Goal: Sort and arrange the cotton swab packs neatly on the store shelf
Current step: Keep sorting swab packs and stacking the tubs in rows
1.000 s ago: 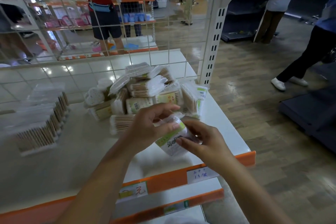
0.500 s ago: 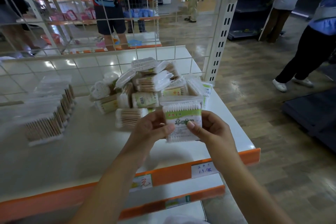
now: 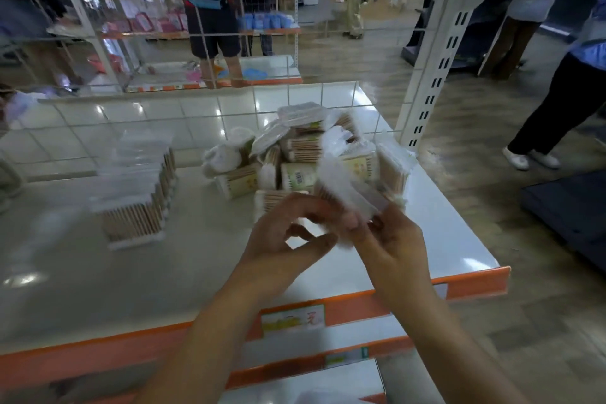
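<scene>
A clear pack of cotton swabs [image 3: 352, 187] is tilted and motion-blurred above the white shelf [image 3: 452, 239]. My right hand [image 3: 392, 239] grips its lower right end. My left hand [image 3: 288, 239] touches its lower left corner with curled fingers; its hold is blurred. Behind the hands lies a loose heap of swab packs [image 3: 305, 154] at the shelf's right. A tidy row of upright packs [image 3: 137, 197] stands at the left.
A wire grid [image 3: 203, 43] backs the shelf, with a slotted white upright [image 3: 436, 75] at its right. An orange price rail [image 3: 328, 311] edges the front. A person in dark trousers [image 3: 557, 102] stands in the aisle to the right, others beyond the grid.
The pack stood upright facing me between both hands; now it is turned and tilted to the right, blurred, and my left hand's fingers have shifted toward its lower corner.
</scene>
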`<action>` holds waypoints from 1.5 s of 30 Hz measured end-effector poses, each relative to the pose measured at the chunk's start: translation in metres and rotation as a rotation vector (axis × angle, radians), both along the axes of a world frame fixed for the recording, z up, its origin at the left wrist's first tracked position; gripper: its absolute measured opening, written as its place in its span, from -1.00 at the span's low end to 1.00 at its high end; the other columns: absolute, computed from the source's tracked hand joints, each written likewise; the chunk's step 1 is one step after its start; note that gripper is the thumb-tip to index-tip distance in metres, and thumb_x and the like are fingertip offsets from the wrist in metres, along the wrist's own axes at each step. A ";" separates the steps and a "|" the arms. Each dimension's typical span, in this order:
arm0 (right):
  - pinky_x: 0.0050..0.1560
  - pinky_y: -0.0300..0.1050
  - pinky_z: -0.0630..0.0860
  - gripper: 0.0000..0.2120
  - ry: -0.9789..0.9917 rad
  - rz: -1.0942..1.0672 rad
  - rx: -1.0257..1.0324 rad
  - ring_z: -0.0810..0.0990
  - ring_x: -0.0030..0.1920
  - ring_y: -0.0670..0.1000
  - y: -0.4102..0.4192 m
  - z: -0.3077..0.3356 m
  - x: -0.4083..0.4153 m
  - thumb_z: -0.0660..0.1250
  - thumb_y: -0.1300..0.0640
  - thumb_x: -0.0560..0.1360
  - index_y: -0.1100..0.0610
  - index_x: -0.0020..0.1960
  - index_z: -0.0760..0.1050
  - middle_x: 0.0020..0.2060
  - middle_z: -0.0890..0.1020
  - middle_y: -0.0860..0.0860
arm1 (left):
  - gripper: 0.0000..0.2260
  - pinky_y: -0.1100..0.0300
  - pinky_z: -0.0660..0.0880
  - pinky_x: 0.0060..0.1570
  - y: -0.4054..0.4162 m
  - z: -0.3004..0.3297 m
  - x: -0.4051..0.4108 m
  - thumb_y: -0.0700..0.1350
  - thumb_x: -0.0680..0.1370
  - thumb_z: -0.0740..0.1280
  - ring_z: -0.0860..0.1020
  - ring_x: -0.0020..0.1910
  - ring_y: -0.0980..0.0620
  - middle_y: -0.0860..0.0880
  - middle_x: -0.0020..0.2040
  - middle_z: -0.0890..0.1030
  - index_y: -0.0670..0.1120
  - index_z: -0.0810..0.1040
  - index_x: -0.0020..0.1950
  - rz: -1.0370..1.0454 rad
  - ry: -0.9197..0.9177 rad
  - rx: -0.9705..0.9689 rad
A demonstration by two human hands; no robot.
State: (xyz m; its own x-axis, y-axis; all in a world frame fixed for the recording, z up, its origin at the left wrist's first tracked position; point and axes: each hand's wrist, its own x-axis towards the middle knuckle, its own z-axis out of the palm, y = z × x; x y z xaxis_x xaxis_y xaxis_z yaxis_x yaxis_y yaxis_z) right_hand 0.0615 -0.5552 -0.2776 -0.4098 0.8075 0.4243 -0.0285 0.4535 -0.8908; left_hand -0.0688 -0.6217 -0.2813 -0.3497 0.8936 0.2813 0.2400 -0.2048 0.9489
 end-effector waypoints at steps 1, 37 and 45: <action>-0.30 -0.49 0.42 -0.66 0.007 0.003 -0.017 0.58 -0.28 -0.30 -0.003 0.002 -0.004 0.40 -0.11 0.39 0.06 0.07 0.54 -0.33 0.62 -0.29 | -0.80 0.05 0.56 -0.18 -0.005 0.002 -0.004 -0.02 0.29 0.43 0.57 -0.11 0.04 0.11 -0.08 0.60 0.17 0.59 -0.11 -0.008 0.061 0.004; -0.16 0.02 0.54 -0.79 -0.356 -0.029 0.698 0.55 -0.11 0.17 -0.071 -0.051 -0.251 0.26 0.11 0.41 0.22 -0.09 0.59 -0.13 0.58 0.13 | -0.72 0.18 0.49 -0.44 -0.160 -0.050 -0.226 -0.01 0.34 0.22 0.58 -0.30 -0.10 -0.05 -0.23 0.61 -0.10 0.62 -0.10 0.442 1.066 -0.388; -0.21 0.07 0.54 -0.82 -0.367 -0.069 0.696 0.54 -0.14 0.15 -0.076 -0.056 -0.252 0.24 0.12 0.41 0.20 -0.12 0.56 -0.12 0.56 0.12 | -0.73 0.09 0.51 -0.35 -0.164 -0.053 -0.228 -0.16 0.31 0.49 0.57 -0.21 -0.13 -0.07 -0.15 0.61 -0.11 0.60 -0.02 0.361 0.986 -0.430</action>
State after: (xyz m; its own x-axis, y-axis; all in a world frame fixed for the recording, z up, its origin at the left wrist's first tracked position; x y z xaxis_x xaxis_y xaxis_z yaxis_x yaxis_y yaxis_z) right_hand -0.1910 -0.6316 -0.3334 -0.5801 0.4349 0.6887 0.2612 0.9002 -0.3484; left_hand -0.2971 -0.7852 -0.3338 -0.4026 0.8745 0.2704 0.9005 0.3253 0.2887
